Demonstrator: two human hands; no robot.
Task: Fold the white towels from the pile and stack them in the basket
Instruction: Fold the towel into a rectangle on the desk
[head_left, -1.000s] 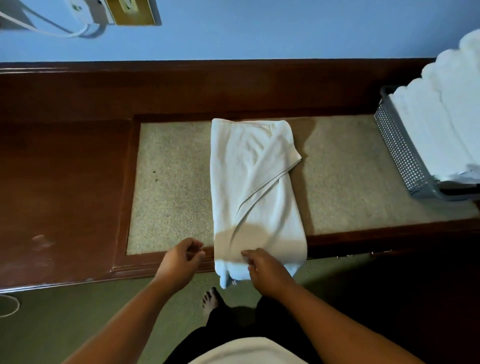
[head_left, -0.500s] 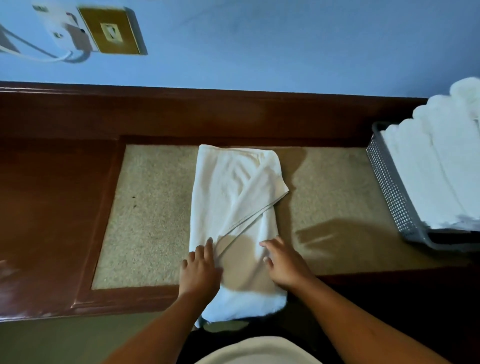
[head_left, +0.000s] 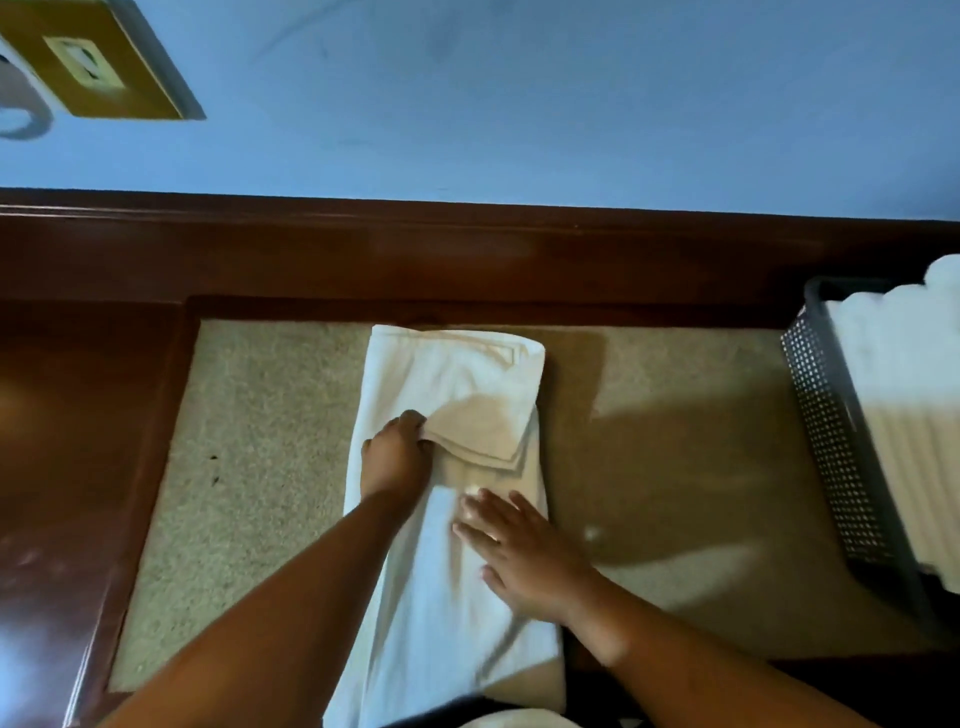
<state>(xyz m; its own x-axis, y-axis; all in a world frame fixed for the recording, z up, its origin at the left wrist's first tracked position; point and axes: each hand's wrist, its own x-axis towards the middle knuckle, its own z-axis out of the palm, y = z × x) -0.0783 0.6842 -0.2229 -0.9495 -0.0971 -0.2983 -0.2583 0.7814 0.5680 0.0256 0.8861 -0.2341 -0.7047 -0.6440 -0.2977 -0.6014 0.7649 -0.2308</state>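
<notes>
While the left hand (head_left: 395, 457) had its fingers curled round the edge of a folded-over flap (head_left: 483, 426), the right hand (head_left: 524, 556) lay flat with its fingers straight and spread, pressing down and holding nothing. Both hands were on the same white towel (head_left: 441, 623), the left a little farther from the person than the right. The towel lay lengthwise as a long narrow strip on the beige inlay (head_left: 260, 467) of a dark wooden counter (head_left: 78, 415). Its far end was just short of the wooden border at the back, and its near end reached past the front edge of the inlay toward the person. The flap sat on the far right part of the strip, with its layered edges slanting down toward the right hand's fingertips. At the right edge of the view stood a grey perforated basket (head_left: 826, 441), well apart from the strip, with part of it cut off by the frame. White folded towels (head_left: 904, 364) filled it and rose above its rim. Behind the counter ran a blue wall (head_left: 519, 104), with a brass-coloured socket plate (head_left: 93, 62) at the upper left.
</notes>
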